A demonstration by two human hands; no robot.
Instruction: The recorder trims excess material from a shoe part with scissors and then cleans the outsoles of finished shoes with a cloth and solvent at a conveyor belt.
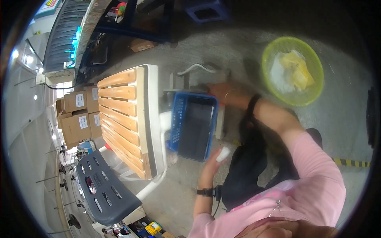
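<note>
My left hand (216, 158) is just off the near corner of a blue plastic basket (214, 127). Something white (224, 154) shows at its thumb or fingers; whether worn or held, I cannot make out. The fingers look loosely apart. In the basket lies a flat dark rectangular panel (194, 129). Past the basket's far corner reaches my right hand (217, 89), beside a low pale metal frame (170, 90). Its fingertips are in shadow, so their grip is hidden. A bit of red (220, 104) shows below that wrist.
A white-framed chair with wooden slats (119, 109) and a dark grey plastic panel (104, 188) stand left of the basket. At right is a yellow-green bin (322, 75) with a yellow and white bag inside. Farther off are stacked cartons (75, 123) and a blue stool (206, 12).
</note>
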